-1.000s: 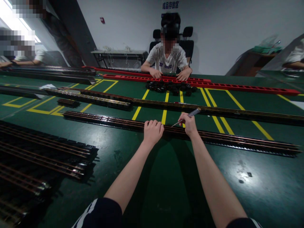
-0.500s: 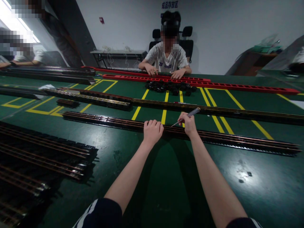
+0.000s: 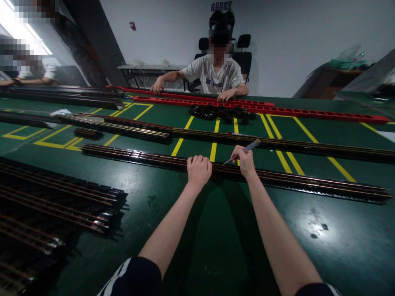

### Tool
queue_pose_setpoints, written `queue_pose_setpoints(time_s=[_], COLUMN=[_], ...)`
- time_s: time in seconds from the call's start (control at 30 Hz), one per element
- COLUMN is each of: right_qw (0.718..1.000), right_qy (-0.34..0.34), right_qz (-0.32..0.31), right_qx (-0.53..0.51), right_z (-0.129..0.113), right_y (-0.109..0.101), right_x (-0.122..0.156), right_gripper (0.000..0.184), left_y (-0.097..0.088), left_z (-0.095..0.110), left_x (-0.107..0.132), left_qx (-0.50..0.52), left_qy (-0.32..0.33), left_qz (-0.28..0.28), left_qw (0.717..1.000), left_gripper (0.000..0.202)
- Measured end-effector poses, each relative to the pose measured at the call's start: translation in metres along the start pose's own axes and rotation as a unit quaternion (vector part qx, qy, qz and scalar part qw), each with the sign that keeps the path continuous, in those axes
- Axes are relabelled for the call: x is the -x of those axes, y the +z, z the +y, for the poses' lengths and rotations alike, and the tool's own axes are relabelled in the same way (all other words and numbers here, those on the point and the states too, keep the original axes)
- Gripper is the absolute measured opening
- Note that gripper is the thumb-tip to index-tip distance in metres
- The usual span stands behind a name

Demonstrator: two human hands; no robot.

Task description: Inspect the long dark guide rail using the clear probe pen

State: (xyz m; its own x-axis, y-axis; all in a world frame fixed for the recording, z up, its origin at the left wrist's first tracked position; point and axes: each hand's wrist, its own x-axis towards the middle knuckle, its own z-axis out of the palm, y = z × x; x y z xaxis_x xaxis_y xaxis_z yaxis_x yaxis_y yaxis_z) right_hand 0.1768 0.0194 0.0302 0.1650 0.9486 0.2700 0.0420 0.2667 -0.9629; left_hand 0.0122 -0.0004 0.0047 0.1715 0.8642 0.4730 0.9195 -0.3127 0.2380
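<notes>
A long black rail with copper-coloured strips [image 3: 148, 159] lies across the green table in front of me. My left hand [image 3: 199, 169] is closed over the rail near its middle, fingers wrapped over the far edge. To the right, my right hand [image 3: 245, 160] grips a screwdriver [image 3: 251, 145] by its clear handle. Its thin shaft slants down to the left, and the tip is at the rail's top, a little right of my left hand. Whether the tip touches a strip I cannot tell.
Several similar rails [image 3: 61, 181] lie side by side at the left. Another long rail [image 3: 277, 142] runs behind mine. Beyond are a heap of small black parts [image 3: 222, 113] and red slotted rails [image 3: 308, 112], with a co-worker [image 3: 216, 76] seated behind. Two dark bits [image 3: 319, 231] lie at right.
The co-worker opposite has moved one hand outward to the left along the red rail. My hands and the screwdriver have hardly moved.
</notes>
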Motion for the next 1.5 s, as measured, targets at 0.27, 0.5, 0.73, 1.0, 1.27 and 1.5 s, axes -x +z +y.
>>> queue_pose_setpoints(time_s=[0.27,0.5,0.73,1.0,1.27,1.5], right_qw=[1.0,0.998,0.998,0.996,0.996,0.998], right_qy=[-0.008,0.016,0.019,0.036,0.039,0.025], right_qz=[-0.016,-0.055,-0.066,-0.074,-0.066,-0.037], right_qx=[0.01,-0.003,-0.015,-0.021,-0.038,-0.054], right_z=[-0.004,-0.005,-0.007,-0.003,-0.003,0.002], right_y=[0.009,0.015,0.011,0.002,0.001,0.001], right_x=[0.003,0.003,0.003,0.0,-0.001,-0.003], right_gripper=[0.022,0.018,0.018,0.019,0.019,0.018], left_y=[-0.001,-0.008,-0.008,-0.005,-0.004,-0.005], left_z=[-0.002,-0.012,-0.019,-0.023,-0.022,-0.02], left_x=[-0.002,-0.005,-0.004,-0.002,-0.002,-0.001], left_qx=[0.004,-0.009,-0.005,-0.002,-0.007,-0.022], left_qy=[-0.061,-0.124,-0.124,-0.098,-0.094,-0.097], left_qz=[0.017,0.015,0.02,0.028,0.029,0.029], left_qw=[0.998,0.992,0.992,0.995,0.995,0.995], left_gripper=[0.037,0.04,0.039,0.035,0.034,0.036])
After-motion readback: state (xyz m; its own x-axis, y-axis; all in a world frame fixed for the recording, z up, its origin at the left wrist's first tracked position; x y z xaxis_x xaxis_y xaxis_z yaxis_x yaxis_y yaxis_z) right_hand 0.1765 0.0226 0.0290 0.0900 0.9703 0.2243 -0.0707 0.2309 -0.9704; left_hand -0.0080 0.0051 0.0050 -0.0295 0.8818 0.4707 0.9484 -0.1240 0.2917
